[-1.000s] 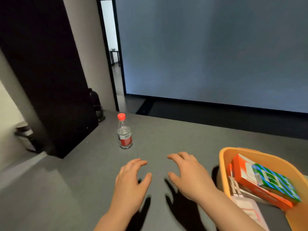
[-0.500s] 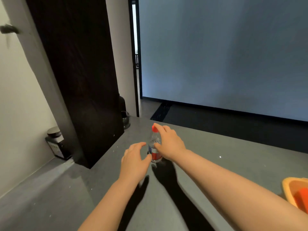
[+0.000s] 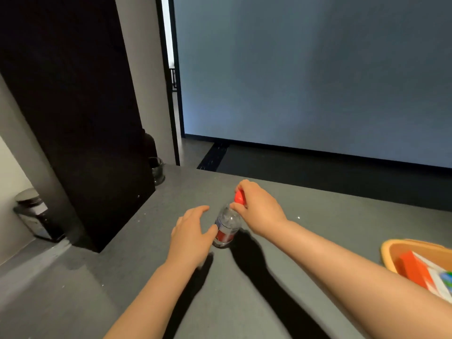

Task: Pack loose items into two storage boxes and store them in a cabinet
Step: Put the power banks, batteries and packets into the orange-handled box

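A small clear water bottle (image 3: 226, 228) with a red cap and red label stands on the grey counter (image 3: 244, 289), leaning slightly towards me. My right hand (image 3: 256, 209) pinches its red cap and neck from the right. My left hand (image 3: 193, 231) hovers just left of the bottle with fingers spread and relaxed, its thumb at the bottle's label. At the right edge sits an orange storage box (image 3: 391, 250) with an orange carton (image 3: 413, 270) and a blue-green striped pack inside, partly cut off by the frame.
A tall black cabinet panel (image 3: 80, 118) rises on the left of the counter. A dark jar (image 3: 156, 170) stands behind it and a lidded jar (image 3: 34, 214) sits at the far left by the wall. A doorway and a grey wall lie beyond the counter's far edge.
My right hand has reached forward from the counter and taken the bottle by its cap, tipping it a little. My left hand moved up beside the bottle. The view has shifted left.
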A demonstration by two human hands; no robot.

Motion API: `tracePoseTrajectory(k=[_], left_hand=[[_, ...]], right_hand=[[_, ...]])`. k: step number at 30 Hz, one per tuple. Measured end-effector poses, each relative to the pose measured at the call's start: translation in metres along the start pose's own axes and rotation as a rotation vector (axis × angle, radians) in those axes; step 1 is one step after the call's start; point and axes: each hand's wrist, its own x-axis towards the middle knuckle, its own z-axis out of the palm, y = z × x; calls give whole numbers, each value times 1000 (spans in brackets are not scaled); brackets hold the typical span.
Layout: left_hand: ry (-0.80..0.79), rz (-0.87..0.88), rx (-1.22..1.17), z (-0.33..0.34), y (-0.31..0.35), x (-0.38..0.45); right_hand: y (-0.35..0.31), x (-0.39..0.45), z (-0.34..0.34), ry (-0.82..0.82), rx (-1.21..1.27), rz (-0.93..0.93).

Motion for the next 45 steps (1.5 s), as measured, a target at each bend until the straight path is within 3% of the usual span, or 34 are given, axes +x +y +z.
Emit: tracePoseTrajectory(k=[4,11,15,21,25,31,35,39,45], left_hand=[[-12,140,-51,20,35,-50],[-262,460,-159,92,135,-150],[-349,559,-218,131,181,-190],[-424,599,-135,174,207,-223],[-351,623,52,189,203,-230],[-355,602,190,186,208,-231],[-326,561,182,184,212,-232],[-321,542,182,184,211,-232],[-296,530,180,186,211,-234]], right_hand=[[32,-71,-55,162,20,-1],[104,-210,-177,552,122,96],[135,-277,-217,628,31,205],[181,-337,-224,544,16,327],[203,-354,-220,411,14,329],[231,-334,-205,152,73,371],[250,-306,-188,24,256,475],[257,-290,-165,33,270,563],[253,-286,-143,82,-94,597]])
